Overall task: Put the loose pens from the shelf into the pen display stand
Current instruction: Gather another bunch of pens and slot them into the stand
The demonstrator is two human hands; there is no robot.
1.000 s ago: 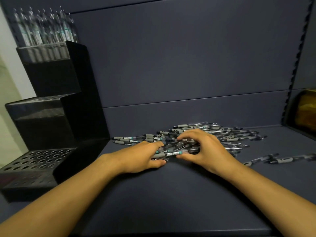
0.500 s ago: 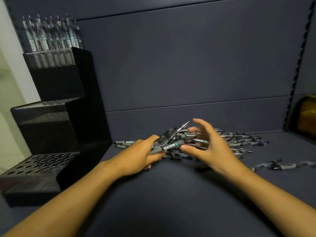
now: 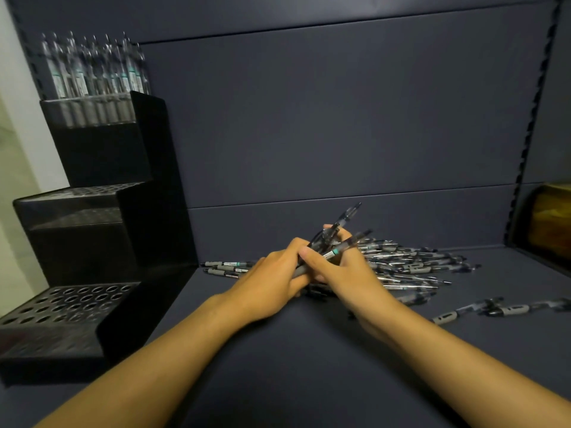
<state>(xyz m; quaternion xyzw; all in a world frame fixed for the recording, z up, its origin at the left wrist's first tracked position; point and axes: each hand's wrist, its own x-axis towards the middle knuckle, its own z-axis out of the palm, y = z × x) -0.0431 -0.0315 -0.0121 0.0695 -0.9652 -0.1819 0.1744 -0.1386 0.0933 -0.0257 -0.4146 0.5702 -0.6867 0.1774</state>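
On the dark shelf (image 3: pixel 278 366), just beside the heap of loose pens (image 3: pixel 411 267), both hands are working on one small bundle of pens (image 3: pixel 335 242) that is tilting up and away from the person. The left hand (image 3: pixel 272 285) is curling its fingers round the lower ends of the bundle, and the right hand (image 3: pixel 346 270) is closing round it from the other side, thumb laid across the barrels, so each hand is gripping the same pens. To the left, the black tiered pen display stand (image 3: pixel 92 242) is standing against the shelf's back wall: its top tier is already carrying a row of upright pens (image 3: pixel 92 75), while the holes of the middle and bottom tiers are looking unfilled. Two stray pens (image 3: pixel 494 310) are lying well apart to the right. Judging by this, the task is standing at an early stage, with most pens still waiting on the shelf.
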